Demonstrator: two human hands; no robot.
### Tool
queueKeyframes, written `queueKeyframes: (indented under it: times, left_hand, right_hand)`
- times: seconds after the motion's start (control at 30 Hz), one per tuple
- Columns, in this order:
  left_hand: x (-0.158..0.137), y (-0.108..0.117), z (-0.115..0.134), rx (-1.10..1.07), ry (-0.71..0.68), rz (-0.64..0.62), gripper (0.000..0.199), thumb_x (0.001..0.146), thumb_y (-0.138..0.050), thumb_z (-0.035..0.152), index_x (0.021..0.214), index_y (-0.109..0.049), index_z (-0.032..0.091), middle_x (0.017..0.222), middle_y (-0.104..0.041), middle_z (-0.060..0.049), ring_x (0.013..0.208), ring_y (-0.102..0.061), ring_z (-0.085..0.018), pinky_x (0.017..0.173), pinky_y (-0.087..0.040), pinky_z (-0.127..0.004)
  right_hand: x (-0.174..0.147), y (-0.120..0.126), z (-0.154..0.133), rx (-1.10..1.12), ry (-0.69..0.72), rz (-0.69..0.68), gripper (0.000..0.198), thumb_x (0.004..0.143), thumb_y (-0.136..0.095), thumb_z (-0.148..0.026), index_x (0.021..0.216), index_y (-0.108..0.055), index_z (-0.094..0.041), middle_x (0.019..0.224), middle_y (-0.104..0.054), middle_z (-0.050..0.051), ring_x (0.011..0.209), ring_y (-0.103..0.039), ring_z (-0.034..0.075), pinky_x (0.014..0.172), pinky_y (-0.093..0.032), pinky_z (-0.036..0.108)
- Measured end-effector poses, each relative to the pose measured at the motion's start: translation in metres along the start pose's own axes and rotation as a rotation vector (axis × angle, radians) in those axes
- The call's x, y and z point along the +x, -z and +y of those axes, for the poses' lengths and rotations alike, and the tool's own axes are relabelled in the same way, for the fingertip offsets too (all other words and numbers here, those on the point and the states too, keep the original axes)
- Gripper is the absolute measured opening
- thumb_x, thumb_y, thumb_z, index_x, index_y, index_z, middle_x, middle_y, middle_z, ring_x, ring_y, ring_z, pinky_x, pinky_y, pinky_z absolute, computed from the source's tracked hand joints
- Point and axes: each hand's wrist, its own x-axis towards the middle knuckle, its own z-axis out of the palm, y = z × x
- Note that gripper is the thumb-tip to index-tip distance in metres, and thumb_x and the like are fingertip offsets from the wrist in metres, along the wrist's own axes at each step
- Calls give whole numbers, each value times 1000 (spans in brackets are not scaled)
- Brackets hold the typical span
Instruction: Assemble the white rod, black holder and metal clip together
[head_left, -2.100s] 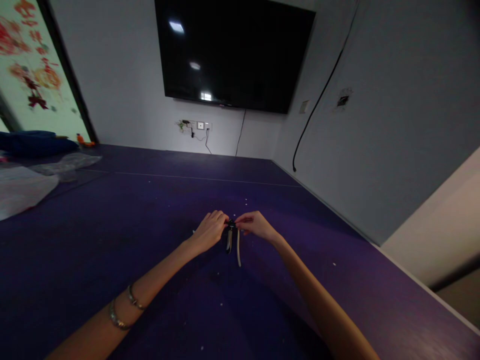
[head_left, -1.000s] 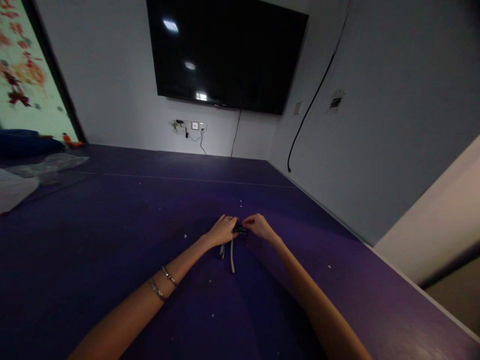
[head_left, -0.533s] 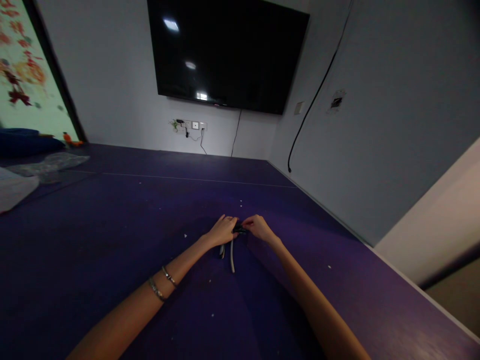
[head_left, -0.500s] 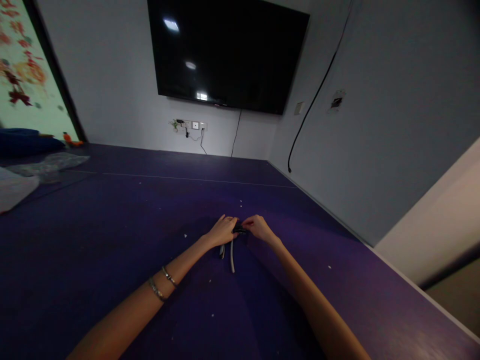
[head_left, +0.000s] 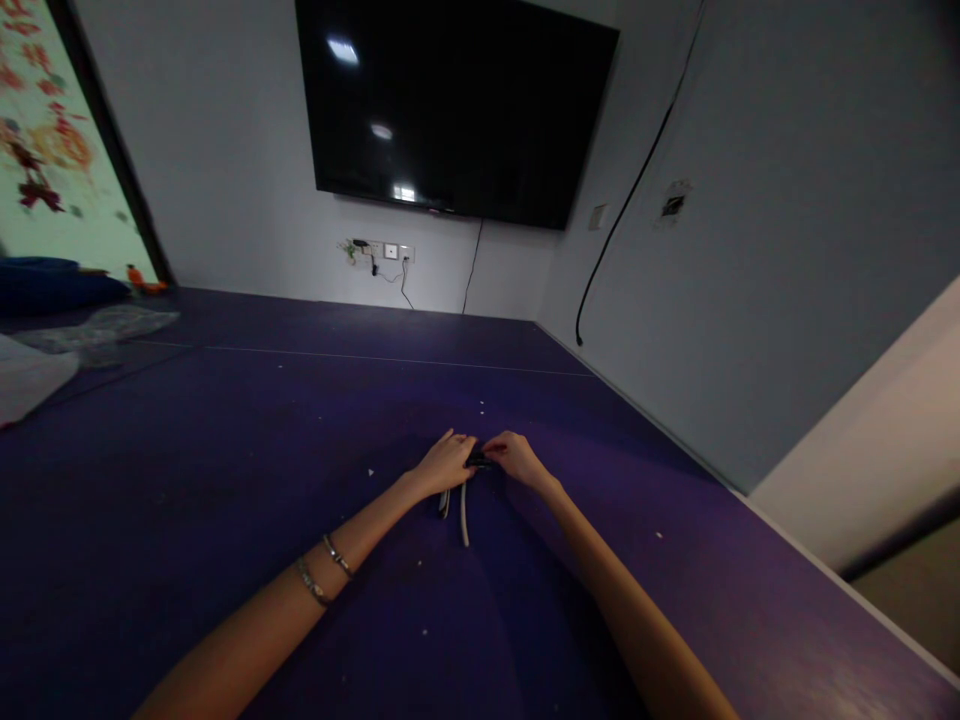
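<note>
Over a purple surface (head_left: 315, 430), the left hand (head_left: 444, 465), with two bracelets (head_left: 337, 557) on its forearm, grips a small dark object (head_left: 478, 460), whose right end the right hand (head_left: 516, 457) pinches. A pale strip (head_left: 464, 515) extends nearer the viewer; behind, a television (head_left: 457, 110) hangs on the wall (head_left: 247, 200).

Dim; glare spots on television (head_left: 465, 100); purple surface (head_left: 847, 640) shiny lower right; details soft.

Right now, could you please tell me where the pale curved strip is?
In the head view, the pale curved strip is slightly left of centre, just below the left hand.
</note>
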Motion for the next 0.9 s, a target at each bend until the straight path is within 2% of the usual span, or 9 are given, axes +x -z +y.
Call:
queueKeyframes:
  times: [0.17, 0.27, 0.4, 0.47, 0.6, 0.73, 0.9]
  left_hand:
    - [0, 3, 2, 11, -6, -13, 43, 78, -54, 27, 117, -45, 11, 118, -57, -14, 121, -44, -23, 106, -24, -40]
    - [0, 11, 6, 11, 5, 24, 43, 80, -53, 29, 119, -45, 13, 120, -55, -12, 120, -43, -23, 105, -25, -41]
    - [0, 33, 14, 41, 65, 124, 29, 80, -52, 26, 107, -52, 15, 109, -58, -9, 110, -48, -24, 95, -36, -38]
    - [-1, 46, 18, 71, 121, 135, 21, 80, -51, 23, 99, -55, 15, 103, -59, -9, 104, -51, -24, 89, -40, -37]
    - [-12, 63, 24, 99, 228, 19, 15, 79, -49, 23, 91, -57, 16, 95, -62, -9, 90, -59, -23, 74, -47, -33]
    - [-29, 65, 31, 121, 361, -161, 18, 77, -54, 29, 89, -60, 17, 91, -66, -9, 84, -64, -25, 69, -49, -34]
    - [-49, 56, 38, 135, 399, -190, 24, 79, -53, 35, 92, -63, 17, 96, -67, -11, 89, -64, -27, 72, -49, -37]
  right_hand:
    - [0, 0, 7, -39, -18, 63, 20, 73, -57, -12, 84, -73, -18, 81, -70, 5, 74, -62, 16, 70, -47, 24]
    - [0, 1, 14, -64, -40, 112, 21, 75, -55, -14, 88, -72, -17, 86, -69, 6, 78, -62, 16, 73, -47, 25]
    - [-2, 2, 21, -113, -53, 171, 23, 79, -51, -16, 93, -70, -17, 94, -67, 8, 92, -59, 18, 86, -42, 29]
    - [-5, 0, 25, -145, -60, 183, 24, 80, -50, -17, 96, -69, -17, 99, -66, 9, 98, -57, 19, 91, -38, 31]
    - [-12, -6, 29, -273, -98, 198, 29, 83, -48, -21, 106, -65, -16, 108, -62, 11, 103, -54, 20, 91, -37, 30]
    - [-18, -11, 28, -327, -103, 200, 30, 85, -45, -22, 108, -63, -16, 109, -62, 12, 104, -54, 21, 91, -37, 30]
    - [-20, -12, 23, -366, -91, 201, 31, 86, -43, -22, 106, -65, -15, 110, -62, 13, 104, -54, 23, 91, -37, 30]
